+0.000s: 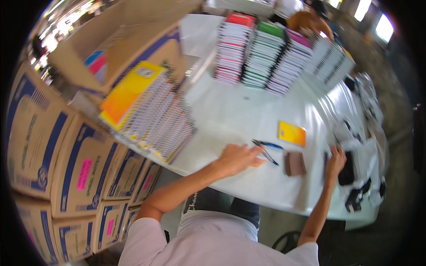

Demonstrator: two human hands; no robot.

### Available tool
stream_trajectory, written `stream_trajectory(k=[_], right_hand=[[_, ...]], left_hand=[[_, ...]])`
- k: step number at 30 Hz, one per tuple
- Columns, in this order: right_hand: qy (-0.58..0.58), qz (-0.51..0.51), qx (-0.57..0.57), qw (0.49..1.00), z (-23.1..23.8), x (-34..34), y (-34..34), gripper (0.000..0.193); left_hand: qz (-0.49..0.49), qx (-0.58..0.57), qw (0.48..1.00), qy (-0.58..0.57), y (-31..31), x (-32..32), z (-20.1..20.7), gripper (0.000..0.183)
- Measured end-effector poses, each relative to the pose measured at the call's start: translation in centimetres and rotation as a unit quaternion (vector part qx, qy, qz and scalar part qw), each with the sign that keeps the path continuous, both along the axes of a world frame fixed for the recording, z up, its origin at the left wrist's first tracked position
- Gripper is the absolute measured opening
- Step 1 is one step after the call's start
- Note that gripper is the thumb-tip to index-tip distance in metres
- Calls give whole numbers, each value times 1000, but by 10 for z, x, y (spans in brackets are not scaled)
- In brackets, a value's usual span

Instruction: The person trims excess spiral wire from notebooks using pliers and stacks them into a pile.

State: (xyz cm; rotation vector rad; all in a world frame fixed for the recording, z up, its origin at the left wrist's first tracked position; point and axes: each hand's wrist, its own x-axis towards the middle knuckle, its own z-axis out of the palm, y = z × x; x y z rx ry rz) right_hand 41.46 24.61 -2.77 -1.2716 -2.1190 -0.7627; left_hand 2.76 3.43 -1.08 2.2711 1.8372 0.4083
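My left hand [239, 158] lies low over the white table with its fingers stretched out, its fingertips close to blue-handled pliers [270, 152]. A small orange piece [256, 164] shows partly from under that hand. To the right, my right hand [336, 160] has its fingers bent together beside a flat black item [347, 168]; what they hold, if anything, I cannot make out. Between the hands sits a small brown block [295, 164]. Beyond it lies a yellow-orange card or notebook cover [292, 133].
Yellow spiral notebooks [148, 111] are stacked at the left beside an open carton [164, 53]. Red [233, 48], green [264, 53] and purple [290, 62] notebook stacks stand at the back. Closed cartons [80, 164] line the left; plastic bags [370, 155] lie along the right edge.
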Motion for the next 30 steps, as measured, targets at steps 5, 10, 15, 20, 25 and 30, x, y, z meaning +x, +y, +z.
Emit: stream_trajectory(k=[5, 10, 15, 20, 25, 30], right_hand=[[20, -7, -70, 997, -1, -9, 6, 9], [110, 75, -71, 989, 11, -41, -16, 16], [253, 319, -297, 864, 46, -141, -106, 35], [301, 299, -466, 777, 33, -169, -139, 30], [311, 341, -495, 736, 33, -174, -139, 28], [203, 382, -561, 706, 34, -166, -130, 27]], left_hand=[[6, 5, 1000, -7, 1, 1, 8, 50], [6, -12, 1000, -3, 0, 4, 14, 50], [-18, 41, 999, 31, -5, 1, 12, 50], [-31, 56, 996, 59, -4, 2, 12, 50], [-29, 40, 997, 54, -3, 1, 13, 50], [-36, 40, 998, 43, -3, 0, 11, 50]])
